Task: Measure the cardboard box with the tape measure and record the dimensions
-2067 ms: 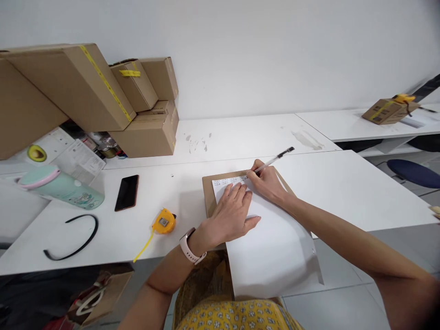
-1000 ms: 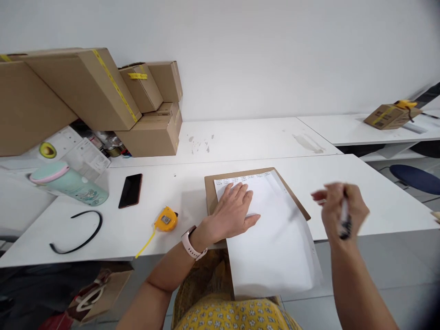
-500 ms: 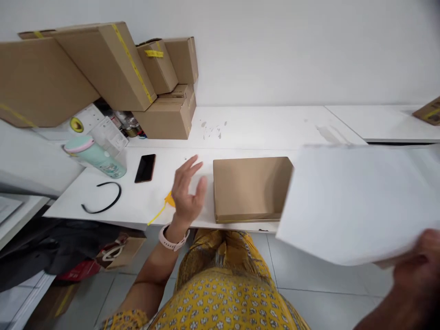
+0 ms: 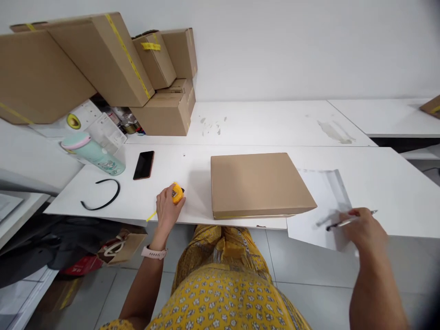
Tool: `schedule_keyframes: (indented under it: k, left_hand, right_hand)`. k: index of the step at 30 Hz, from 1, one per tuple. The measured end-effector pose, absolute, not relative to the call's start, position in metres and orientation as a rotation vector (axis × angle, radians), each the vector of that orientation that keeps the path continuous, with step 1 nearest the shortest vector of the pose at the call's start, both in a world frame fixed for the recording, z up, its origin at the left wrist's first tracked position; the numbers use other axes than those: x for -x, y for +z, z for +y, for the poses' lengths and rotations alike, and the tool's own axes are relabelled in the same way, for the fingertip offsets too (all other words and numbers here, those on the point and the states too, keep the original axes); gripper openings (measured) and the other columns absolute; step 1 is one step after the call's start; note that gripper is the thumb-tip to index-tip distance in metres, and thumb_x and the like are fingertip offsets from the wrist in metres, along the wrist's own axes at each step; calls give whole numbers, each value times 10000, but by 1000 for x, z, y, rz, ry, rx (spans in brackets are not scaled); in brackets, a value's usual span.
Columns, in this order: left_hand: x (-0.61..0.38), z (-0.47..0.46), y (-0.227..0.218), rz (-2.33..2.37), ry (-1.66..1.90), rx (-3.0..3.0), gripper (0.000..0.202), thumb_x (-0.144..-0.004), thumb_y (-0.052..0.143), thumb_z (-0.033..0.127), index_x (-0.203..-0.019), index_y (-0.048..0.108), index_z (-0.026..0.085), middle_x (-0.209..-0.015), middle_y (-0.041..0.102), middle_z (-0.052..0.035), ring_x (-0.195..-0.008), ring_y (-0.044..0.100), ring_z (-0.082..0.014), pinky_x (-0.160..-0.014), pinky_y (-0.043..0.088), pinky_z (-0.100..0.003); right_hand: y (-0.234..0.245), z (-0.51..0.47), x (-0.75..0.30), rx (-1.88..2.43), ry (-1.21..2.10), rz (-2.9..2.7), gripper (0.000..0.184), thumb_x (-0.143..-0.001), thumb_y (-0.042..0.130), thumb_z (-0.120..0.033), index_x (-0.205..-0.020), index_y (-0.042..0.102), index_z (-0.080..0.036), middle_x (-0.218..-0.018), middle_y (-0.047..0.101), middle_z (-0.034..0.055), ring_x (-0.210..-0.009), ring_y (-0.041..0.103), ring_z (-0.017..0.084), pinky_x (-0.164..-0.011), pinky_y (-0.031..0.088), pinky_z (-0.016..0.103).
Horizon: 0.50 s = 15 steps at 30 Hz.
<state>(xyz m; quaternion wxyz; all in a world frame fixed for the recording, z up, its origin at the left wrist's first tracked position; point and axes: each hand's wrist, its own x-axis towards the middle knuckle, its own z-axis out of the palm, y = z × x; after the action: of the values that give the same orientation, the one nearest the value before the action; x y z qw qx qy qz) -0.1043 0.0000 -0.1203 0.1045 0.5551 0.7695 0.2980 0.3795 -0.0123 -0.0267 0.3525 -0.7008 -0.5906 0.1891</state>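
My left hand (image 4: 167,208) has its fingers closed round a yellow tape measure (image 4: 178,193) on the white table. A short end of its yellow tape sticks out below the hand. In my right hand (image 4: 365,229) is a pen (image 4: 343,223), held over a sheet of white paper (image 4: 318,197). The paper lies to the right of a flat brown cardboard box (image 4: 257,183), its lower part reaching past the table's front edge. The box sits between my two hands, close to that edge.
Stacked cardboard boxes (image 4: 161,112) stand at the back left. Near them are a mint-green tumbler (image 4: 98,156), a phone (image 4: 143,165) and a black headband (image 4: 115,197). A paper bag (image 4: 125,247) and dark cloth lie below the table's left end.
The white paper, held up in my right hand before, now lies beside the box, and a pen shows in that hand. My left hand has moved down-left and closed on the tape measure.
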Motion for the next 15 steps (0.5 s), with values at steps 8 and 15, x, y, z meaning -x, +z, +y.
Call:
schedule_keyframes:
  k: [8, 15]
  left_hand:
    - [97, 4, -93, 2048, 1089, -1409, 586, -860, 593, 544, -1298, 561, 157, -1112, 708, -140, -1010, 668, -297, -854, 541, -420]
    - [61, -33, -15, 1212, 1368, -1222, 551, -837, 569, 649, -1147, 622, 198, -1034, 716, -101, -767, 671, -215, -576, 515, -308]
  right_hand:
    - [-130, 25, -448, 1939, 96, -1728, 179, -752, 571, -269, -919, 635, -279, -873, 569, 136, -867, 495, 344, -776, 297, 505]
    - [-62, 11, -393, 1871, -46, -1488, 315, -924, 478, -336, -1206, 606, -278, -1194, 616, 193, -1106, 530, 408, -840, 377, 525]
